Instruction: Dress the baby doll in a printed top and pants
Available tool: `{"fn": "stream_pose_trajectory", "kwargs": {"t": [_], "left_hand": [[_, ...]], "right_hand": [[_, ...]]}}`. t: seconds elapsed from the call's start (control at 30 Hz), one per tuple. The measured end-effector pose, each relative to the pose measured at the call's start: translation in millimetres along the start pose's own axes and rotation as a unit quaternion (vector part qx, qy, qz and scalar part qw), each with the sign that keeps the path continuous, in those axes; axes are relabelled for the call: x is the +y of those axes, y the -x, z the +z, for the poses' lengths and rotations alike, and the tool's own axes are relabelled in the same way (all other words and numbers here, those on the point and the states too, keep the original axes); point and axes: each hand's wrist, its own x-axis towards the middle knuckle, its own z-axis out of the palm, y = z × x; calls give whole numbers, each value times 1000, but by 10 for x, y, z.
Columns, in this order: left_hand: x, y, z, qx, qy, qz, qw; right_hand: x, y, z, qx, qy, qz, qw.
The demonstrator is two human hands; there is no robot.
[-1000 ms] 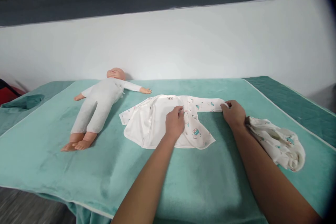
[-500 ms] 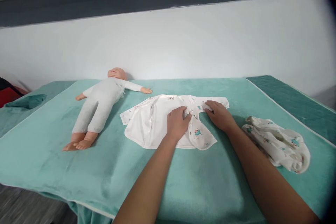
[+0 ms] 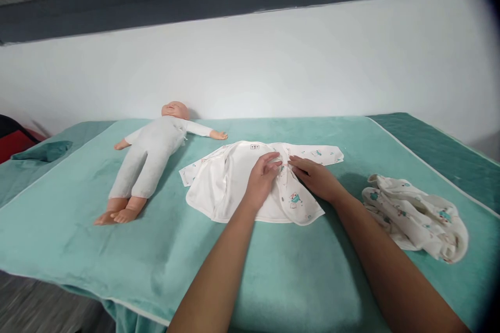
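Observation:
A white baby shirt (image 3: 244, 182) with small printed figures lies spread on the green bed cover, its front open and its sleeves stretched to both sides. On its right front panel my left hand (image 3: 262, 177) rests, fingers loosely apart and pointing away from me. Facing it, my right hand (image 3: 314, 179) lies with outstretched fingers on the same panel, below the right sleeve. A narrow gap separates the fingertips of both hands. Left of the shirt a baby doll (image 3: 156, 140) in a pale grey cloth body lies on its back.
A crumpled printed baby garment (image 3: 417, 218) lies right of my right forearm. The green cover (image 3: 304, 276) reaches back to a white wall (image 3: 273, 62). At the far left is a red and black object (image 3: 13, 140). The bed's front edge shows at lower left.
My right hand has slid left from the right sleeve to the front panel, near my left hand. My left hand has shifted only slightly, its fingers less curled.

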Motion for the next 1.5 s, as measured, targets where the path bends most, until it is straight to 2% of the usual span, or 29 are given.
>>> {"fn": "stream_pose_trajectory", "kwargs": {"t": [0.1,0.17,0.27,0.37,0.43,0.5,0.57,0.63,0.73,0.8,0.83,0.93,1.07,1.17,1.23,1.3,1.33,1.4,1.5], "left_hand": [[23,-6,-12,-13,72,-18,997],[47,-5,-12,-19,106,-30,994],[81,-6,-17,-39,170,-42,984],[65,-26,-21,-46,237,-43,970],[18,-45,-13,-18,235,-46,971],[-36,-53,6,36,151,-46,987],[-73,-41,33,95,-12,-27,995],[-78,-9,64,127,-189,-7,974],[-41,49,112,96,-375,-23,922],[-5,82,136,56,-437,-36,897],[12,95,142,40,-445,-37,894],[40,121,130,10,-381,-45,924],[19,133,91,14,-235,-49,971],[5,140,89,23,-158,-41,986],[18,150,96,11,-113,-29,993],[44,166,103,-12,-75,-19,997],[58,175,106,-26,-67,-20,997],[81,193,111,-50,-77,-28,995],[105,211,126,-65,-111,-37,991]], "right_hand": [[-21,19,-43,31,-38,36,998],[-72,23,-59,85,-77,60,992],[-183,-18,-53,152,-140,61,976],[-298,-160,-25,164,-200,57,964],[-361,-307,-5,143,-237,65,959],[-404,-463,18,91,-253,83,960],[-420,-584,47,39,-206,95,973],[-408,-644,82,3,-113,91,989],[-357,-628,129,-22,-24,87,996],[-321,-586,151,-21,-20,98,995],[-306,-567,160,-16,-24,101,994],[-270,-538,182,7,-40,99,994],[-234,-543,187,51,-45,92,993],[-234,-537,141,109,-61,100,987],[-265,-522,88,153,-70,107,980],[-318,-500,27,167,-82,112,976],[-347,-489,-1,147,-92,116,978],[-389,-470,-47,65,-103,128,984],[-382,-461,-78,-50,-69,152,985]]}}
